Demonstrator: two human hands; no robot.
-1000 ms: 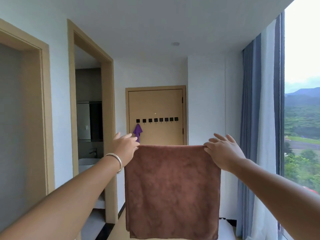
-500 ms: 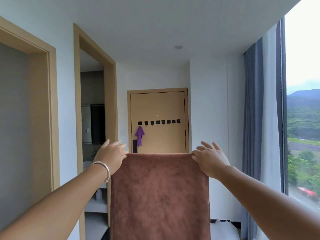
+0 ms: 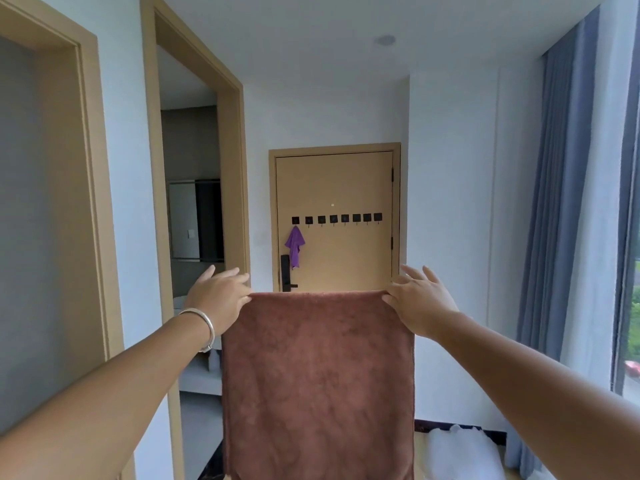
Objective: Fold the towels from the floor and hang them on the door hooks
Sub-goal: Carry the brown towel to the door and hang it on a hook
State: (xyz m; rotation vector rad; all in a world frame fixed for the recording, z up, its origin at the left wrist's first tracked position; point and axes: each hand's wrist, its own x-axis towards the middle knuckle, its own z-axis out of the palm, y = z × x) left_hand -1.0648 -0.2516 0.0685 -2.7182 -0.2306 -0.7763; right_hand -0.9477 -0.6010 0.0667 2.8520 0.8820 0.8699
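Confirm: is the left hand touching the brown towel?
Touching. The head view shows the left hand pinching the brown towel at its top left corner.

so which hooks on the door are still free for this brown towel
The purple towel fills the leftmost door hook. The seven hooks to its right are bare. Both hands pinch the brown towel by its top corners.

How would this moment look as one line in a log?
left hand: pinches brown towel corner | right hand: pinches other corner | purple towel: on hook
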